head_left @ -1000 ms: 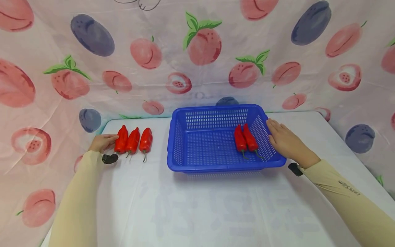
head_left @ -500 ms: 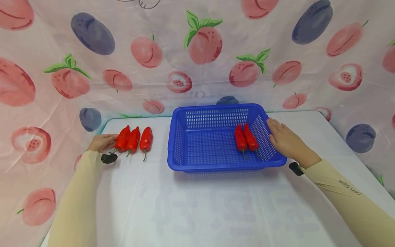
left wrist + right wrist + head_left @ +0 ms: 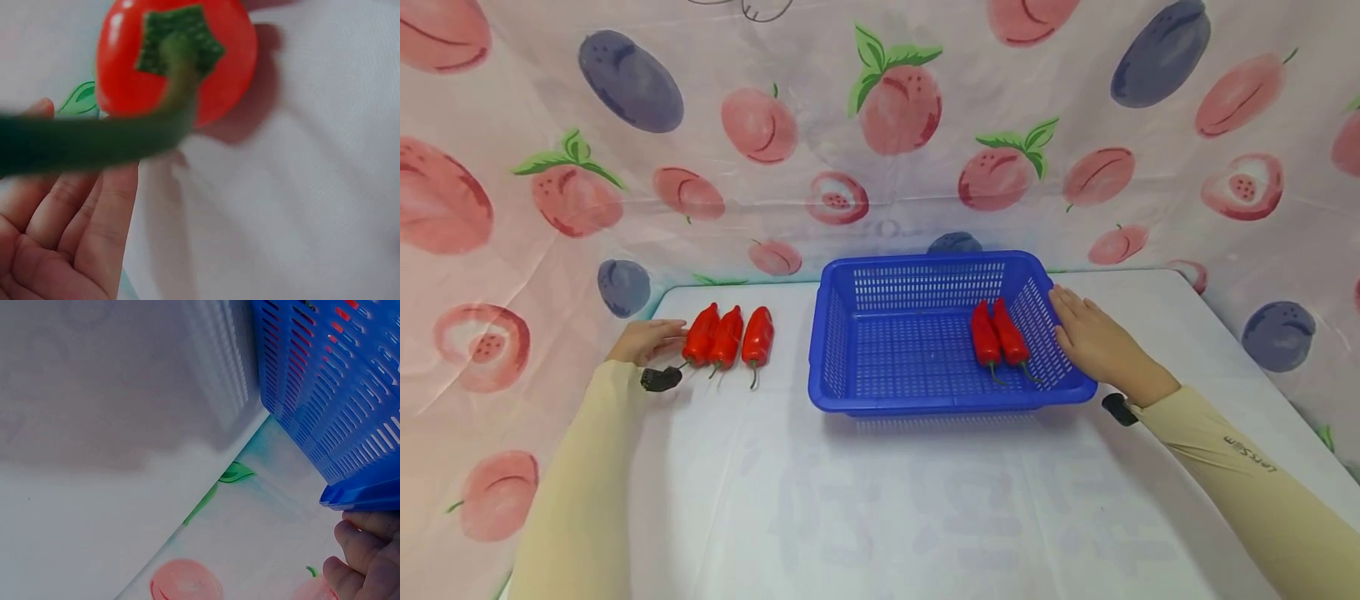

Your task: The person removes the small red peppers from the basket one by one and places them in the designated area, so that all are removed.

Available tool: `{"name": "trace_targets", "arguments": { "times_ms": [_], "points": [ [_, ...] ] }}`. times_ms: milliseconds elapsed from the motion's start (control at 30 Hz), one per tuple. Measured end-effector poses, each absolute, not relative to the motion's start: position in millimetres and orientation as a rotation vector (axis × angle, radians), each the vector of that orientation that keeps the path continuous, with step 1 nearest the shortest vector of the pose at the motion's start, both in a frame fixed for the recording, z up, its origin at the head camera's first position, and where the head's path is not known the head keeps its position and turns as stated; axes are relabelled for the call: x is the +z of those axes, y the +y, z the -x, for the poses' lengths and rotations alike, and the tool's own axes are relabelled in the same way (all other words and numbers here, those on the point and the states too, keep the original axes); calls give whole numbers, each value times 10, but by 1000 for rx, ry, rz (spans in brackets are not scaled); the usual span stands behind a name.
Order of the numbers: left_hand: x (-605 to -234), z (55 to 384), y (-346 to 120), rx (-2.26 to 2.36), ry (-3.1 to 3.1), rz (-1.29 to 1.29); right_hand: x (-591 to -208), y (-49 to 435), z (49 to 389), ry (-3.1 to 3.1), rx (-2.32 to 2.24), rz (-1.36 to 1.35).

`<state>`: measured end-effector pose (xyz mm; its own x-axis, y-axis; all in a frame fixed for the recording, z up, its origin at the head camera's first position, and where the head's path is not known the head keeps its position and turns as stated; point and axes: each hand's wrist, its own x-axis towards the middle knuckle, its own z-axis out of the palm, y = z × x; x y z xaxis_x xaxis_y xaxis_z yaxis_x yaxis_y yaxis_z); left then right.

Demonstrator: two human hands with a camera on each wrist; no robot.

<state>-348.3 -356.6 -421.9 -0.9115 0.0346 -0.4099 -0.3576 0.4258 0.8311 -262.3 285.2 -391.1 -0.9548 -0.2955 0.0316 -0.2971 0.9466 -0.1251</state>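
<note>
Sleeves (image 3: 576, 483) of pale yellow run forward from both lower corners, the arms set wide apart over the white desk (image 3: 880, 492). The left hand (image 3: 643, 340) lies low beside the leftmost red pepper (image 3: 702, 335), back upward, its fingers loosely extended to the right and grasping nothing; whether a fingertip meets the pepper cannot be told. That pepper slants its tip away and rightward, close against the middle pepper (image 3: 726, 337), with the third pepper (image 3: 757, 340) just beside, stems toward the person. The right hand (image 3: 1097, 346) angles inward, fingers straight, resting along the right rim of the blue plastic basket (image 3: 940, 406) without gripping. Inside, at the basket's right end, lies a pair of red peppers (image 3: 1011, 337).
</note>
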Motion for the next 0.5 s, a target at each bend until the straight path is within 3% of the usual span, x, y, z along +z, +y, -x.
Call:
{"name": "trace_targets", "arguments": {
  "times_ms": [367,500],
  "points": [
    [-4061,3535,-3612,1852,2159,428,-3910,2848,2612,-3062,190,-493],
    [-4001,3497,-3617,2082,2090,352,-3916,2859,2620,-3064,195,-501]
  ]
}}
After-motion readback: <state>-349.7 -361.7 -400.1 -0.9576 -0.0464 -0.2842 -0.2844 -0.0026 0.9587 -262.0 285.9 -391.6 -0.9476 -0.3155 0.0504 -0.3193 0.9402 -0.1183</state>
